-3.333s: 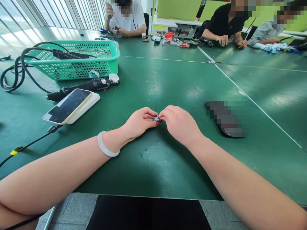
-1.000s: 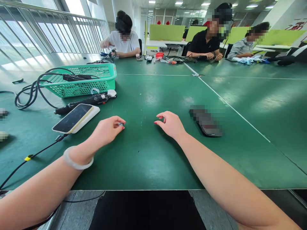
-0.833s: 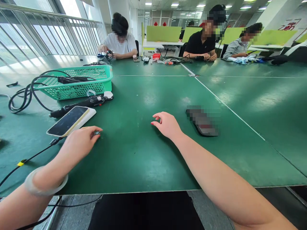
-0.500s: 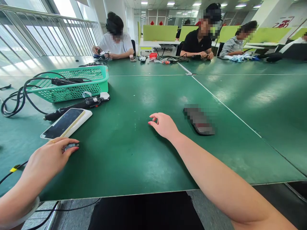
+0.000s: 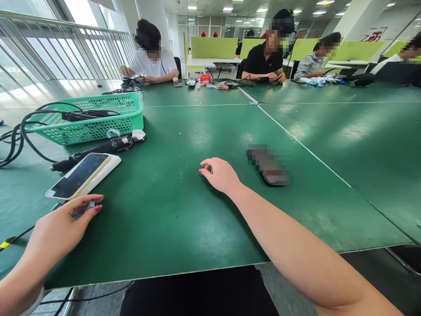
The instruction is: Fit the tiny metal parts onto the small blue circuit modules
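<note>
My left hand (image 5: 61, 226) is at the left near the table's front edge, thumb and fingers closed around a small grey-blue piece (image 5: 90, 205). Most of that piece is hidden by the fingers, so its kind does not show. Just beyond this hand, a phone (image 5: 80, 175) lies on a white block-like object (image 5: 110, 169). A black cable with a yellow tag (image 5: 7, 243) runs past the hand. My right hand (image 5: 222, 175) rests mid-table, fingers loosely curved, the thumb apart, holding nothing. To its right lies a dark, phone-shaped object (image 5: 268, 166), partly blurred.
A green plastic basket (image 5: 98, 127) holding black cables stands at the left. In front of it lies a black handheld device (image 5: 98, 151). Across the green table (image 5: 184, 237) sit several people, with cables and a small red box (image 5: 205, 78) before them.
The view has shifted slightly, so table items appear a little further left. My left thumb and fingers look slightly further apart, and less of the small piece shows. My right hand keeps its pose.
</note>
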Demonstrator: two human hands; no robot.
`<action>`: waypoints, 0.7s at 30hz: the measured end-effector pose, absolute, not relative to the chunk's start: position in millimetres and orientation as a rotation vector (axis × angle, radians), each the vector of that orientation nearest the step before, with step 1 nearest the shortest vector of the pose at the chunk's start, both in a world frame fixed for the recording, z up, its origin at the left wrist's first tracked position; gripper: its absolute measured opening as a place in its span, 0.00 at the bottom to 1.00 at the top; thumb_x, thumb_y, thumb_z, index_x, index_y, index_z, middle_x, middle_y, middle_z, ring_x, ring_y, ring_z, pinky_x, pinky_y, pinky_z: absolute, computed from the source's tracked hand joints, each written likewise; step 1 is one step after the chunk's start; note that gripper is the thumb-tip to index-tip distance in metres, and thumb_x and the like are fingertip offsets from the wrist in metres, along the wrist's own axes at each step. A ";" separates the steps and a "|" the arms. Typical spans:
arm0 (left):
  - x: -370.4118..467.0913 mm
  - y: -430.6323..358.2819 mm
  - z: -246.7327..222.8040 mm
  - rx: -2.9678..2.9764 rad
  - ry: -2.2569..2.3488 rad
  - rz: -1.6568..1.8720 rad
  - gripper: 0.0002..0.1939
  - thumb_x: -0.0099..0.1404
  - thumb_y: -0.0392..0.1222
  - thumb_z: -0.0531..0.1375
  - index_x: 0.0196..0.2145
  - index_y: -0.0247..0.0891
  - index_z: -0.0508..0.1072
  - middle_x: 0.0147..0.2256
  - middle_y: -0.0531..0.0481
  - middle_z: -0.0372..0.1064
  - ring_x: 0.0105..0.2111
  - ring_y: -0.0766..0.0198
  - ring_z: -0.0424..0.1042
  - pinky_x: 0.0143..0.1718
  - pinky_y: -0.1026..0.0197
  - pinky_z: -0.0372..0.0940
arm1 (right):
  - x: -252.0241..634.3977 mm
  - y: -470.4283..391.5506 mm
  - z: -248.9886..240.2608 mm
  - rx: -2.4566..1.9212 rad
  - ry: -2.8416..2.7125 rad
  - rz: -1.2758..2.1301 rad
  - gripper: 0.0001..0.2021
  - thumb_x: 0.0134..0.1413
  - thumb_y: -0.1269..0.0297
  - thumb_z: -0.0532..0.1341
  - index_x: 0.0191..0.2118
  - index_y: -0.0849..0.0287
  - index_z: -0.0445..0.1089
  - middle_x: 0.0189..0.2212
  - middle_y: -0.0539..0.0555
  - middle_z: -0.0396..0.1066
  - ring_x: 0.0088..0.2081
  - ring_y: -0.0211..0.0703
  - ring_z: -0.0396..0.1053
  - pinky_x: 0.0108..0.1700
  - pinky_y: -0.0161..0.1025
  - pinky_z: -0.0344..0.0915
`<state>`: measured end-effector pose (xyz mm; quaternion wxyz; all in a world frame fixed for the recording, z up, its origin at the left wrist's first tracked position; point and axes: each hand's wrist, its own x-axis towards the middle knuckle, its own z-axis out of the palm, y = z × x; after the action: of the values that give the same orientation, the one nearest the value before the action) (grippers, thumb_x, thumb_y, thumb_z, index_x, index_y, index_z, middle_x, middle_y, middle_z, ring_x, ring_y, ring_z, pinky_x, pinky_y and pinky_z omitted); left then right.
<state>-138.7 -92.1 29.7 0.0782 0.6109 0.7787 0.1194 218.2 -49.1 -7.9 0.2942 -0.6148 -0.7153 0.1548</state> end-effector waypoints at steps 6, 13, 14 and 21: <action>-107.6 -74.5 18.6 1.661 2.024 0.675 0.17 0.57 0.51 0.57 0.42 0.44 0.73 0.43 0.52 0.75 0.41 0.59 0.71 0.43 0.61 0.60 | 215.5 -50.0 -5.2 -1.664 -1.910 0.450 0.11 0.58 0.60 0.57 0.43 0.58 0.72 0.35 0.52 0.72 0.34 0.38 0.66 0.34 0.37 0.61; -8.0 -37.0 9.2 1.547 1.488 0.905 0.17 0.55 0.48 0.60 0.41 0.37 0.73 0.44 0.43 0.74 0.44 0.59 0.71 0.49 0.57 0.60 | 213.3 -48.8 -5.5 -1.675 -1.936 0.461 0.10 0.57 0.62 0.57 0.42 0.57 0.73 0.35 0.52 0.73 0.35 0.39 0.67 0.36 0.38 0.62; 6.8 -34.2 9.0 1.497 1.378 0.930 0.16 0.56 0.46 0.61 0.41 0.36 0.72 0.44 0.42 0.74 0.45 0.59 0.70 0.49 0.57 0.60 | 213.9 -47.9 -6.6 -1.672 -1.940 0.457 0.10 0.57 0.64 0.58 0.41 0.57 0.73 0.35 0.53 0.73 0.35 0.39 0.67 0.37 0.39 0.62; 37.8 -30.2 7.6 1.206 1.015 0.980 0.12 0.60 0.41 0.60 0.41 0.35 0.71 0.43 0.45 0.73 0.48 0.63 0.68 0.55 0.57 0.56 | 219.6 -40.6 -14.4 -1.662 -1.935 0.485 0.15 0.53 0.77 0.57 0.45 0.57 0.73 0.37 0.54 0.72 0.37 0.38 0.68 0.42 0.39 0.64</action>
<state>37.8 -30.2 7.6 0.5994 0.5201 0.4376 0.4228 219.6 -40.6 -14.4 0.2692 -0.6164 -0.7177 0.1801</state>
